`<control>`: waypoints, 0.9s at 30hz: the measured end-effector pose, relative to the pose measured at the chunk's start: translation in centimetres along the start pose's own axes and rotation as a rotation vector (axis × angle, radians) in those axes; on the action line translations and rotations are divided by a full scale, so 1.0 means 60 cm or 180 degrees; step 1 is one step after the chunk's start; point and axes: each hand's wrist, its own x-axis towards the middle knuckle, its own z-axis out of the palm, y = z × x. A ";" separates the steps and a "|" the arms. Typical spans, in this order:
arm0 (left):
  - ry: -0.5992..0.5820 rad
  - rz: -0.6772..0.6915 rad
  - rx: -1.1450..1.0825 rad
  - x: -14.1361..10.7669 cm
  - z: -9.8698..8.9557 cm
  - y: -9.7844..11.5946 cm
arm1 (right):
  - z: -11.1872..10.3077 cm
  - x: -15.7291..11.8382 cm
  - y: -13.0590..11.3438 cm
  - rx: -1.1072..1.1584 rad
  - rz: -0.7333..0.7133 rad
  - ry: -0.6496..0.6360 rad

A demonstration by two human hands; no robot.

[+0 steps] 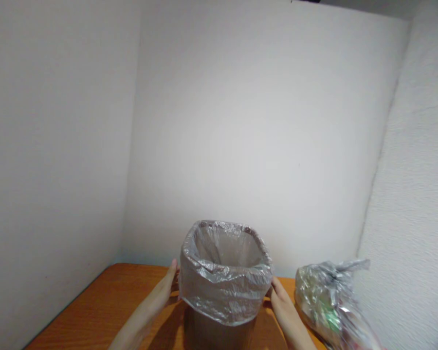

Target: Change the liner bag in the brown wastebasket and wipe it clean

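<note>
A brown trash bin [219,333] stands upright on the table in front of me. A translucent plastic bin liner [224,296] sits inside it, its top folded out over the rim and hanging down the outside. My left hand [171,281] is at the bin's left side, thumb up, fingers curling behind the liner's overhang. On the opposite side, my right hand [276,290] presses against the overhang, its fingertips partly hidden. Between them the two hands hold the lined bin. Nothing shows inside the liner from this angle.
A knotted clear plastic bag [319,296] full of mixed items, one green, lies at the table's right edge. The orange-brown wooden table [109,301] stands in a corner, with white walls [255,136] at the back, left and right.
</note>
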 end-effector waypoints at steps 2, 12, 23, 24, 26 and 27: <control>-0.0025 -0.0002 0.0004 -0.004 0.001 0.004 | -0.007 -0.001 -0.001 0.0020 0.0087 -0.0146; 0.0538 -0.0183 0.0028 0.034 -0.060 -0.038 | -0.065 0.032 0.048 0.0529 0.0507 0.0181; 0.1243 -0.0231 -0.0517 0.018 -0.126 -0.003 | -0.129 0.056 0.051 0.1416 0.0561 0.0598; 0.1212 -0.0234 -0.0537 0.016 -0.124 -0.001 | -0.128 0.053 0.047 0.1413 0.0558 0.0577; 0.1143 -0.0299 -0.0549 0.015 -0.116 -0.001 | -0.123 0.046 0.038 0.1364 0.0523 0.0527; 0.1094 -0.0332 -0.0531 0.017 -0.111 -0.003 | -0.119 0.043 0.034 0.1328 0.0495 0.0515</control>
